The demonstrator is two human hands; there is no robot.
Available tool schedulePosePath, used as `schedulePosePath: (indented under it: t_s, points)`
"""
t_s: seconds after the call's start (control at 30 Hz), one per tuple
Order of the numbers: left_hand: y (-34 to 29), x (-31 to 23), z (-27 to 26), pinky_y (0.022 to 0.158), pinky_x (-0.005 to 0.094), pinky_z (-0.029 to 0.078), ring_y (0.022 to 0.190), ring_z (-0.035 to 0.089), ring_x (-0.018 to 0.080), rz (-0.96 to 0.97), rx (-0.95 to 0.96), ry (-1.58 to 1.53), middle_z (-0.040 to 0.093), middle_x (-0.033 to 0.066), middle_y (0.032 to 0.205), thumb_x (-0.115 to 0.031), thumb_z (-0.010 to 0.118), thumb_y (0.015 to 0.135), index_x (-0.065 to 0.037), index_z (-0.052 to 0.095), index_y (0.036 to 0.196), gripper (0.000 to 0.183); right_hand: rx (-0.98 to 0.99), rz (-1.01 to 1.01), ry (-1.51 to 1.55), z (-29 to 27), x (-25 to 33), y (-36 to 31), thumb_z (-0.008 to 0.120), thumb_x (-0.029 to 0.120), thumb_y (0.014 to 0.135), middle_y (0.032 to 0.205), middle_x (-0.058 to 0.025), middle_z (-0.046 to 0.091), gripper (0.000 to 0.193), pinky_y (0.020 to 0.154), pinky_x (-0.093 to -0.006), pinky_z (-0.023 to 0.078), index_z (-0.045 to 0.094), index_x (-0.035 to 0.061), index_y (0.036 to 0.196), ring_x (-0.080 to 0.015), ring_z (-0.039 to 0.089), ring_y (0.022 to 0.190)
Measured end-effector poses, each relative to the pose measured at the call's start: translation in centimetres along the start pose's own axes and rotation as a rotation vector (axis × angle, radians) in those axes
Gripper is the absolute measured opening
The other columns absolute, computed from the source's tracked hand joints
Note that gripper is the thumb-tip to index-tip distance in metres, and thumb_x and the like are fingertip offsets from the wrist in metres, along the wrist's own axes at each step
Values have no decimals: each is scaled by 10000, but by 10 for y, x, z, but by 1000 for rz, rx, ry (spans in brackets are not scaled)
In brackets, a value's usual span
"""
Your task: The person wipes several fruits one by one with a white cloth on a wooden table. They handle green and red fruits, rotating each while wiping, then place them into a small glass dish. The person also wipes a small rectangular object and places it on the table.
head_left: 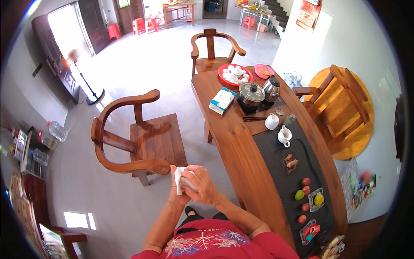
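In front of my body, beside the table's left edge, both hands are raised close together. My left hand closes around a folded white tissue that sticks up between the hands. My right hand curls its fingers over a pale rounded thing pressed against the tissue; it looks like a small white cup, though fingers hide most of it. On the table stand a white cup and a small white pitcher. A tissue pack lies near the table's left edge.
The wooden table carries a lidded pot, a steel kettle, a red basin of white cups, and several fruits. An armchair stands left of the table, another beyond its far end.
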State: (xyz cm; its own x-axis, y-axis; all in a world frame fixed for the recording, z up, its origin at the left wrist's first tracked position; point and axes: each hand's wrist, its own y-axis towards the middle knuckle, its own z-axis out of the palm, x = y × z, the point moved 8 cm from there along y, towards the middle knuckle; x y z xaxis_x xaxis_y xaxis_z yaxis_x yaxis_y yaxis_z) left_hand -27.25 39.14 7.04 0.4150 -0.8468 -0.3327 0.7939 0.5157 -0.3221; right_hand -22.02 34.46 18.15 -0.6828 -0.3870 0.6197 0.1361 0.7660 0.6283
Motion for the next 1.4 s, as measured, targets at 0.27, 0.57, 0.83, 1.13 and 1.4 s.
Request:
schedulePosePath:
  t_s: [0.27,0.57,0.83,1.13,1.4]
  points:
    - [44,18,-17,839,341,499,968,585,173,32,-192,108,597,46,1038,-536,531,881,-95,546,1111,497,-246,482,192,-9,-78,-12,607,80,819,949,-153,580,281,729,-341,455,544,20,1086,-280,571,839]
    - [103,6,33,873,382,482,986,599,231,-144,-4,135,612,96,1061,-689,407,841,-44,577,1077,708,-35,121,12,-40,-92,31,685,162,722,1039,-153,576,453,795,-422,428,535,-8,1114,-331,552,939]
    - [144,44,58,826,347,509,929,619,203,-192,-61,-60,628,72,978,-671,428,837,-81,593,987,631,-314,198,-19,-88,-135,33,687,87,682,958,-164,573,360,793,-425,443,570,6,1012,-343,553,880]
    - [190,90,95,764,358,517,820,621,249,-470,223,-259,625,94,871,-648,387,880,-52,604,873,634,-226,81,-336,-130,-124,15,719,168,658,1120,-137,521,401,865,-426,385,584,86,1027,-330,497,1058]
    - [197,108,109,814,338,503,942,595,172,-93,-96,427,598,53,1042,-496,408,947,-104,530,1152,459,-520,755,429,-177,-193,-8,508,179,918,877,-64,594,197,726,-269,441,554,32,1041,-146,561,816]
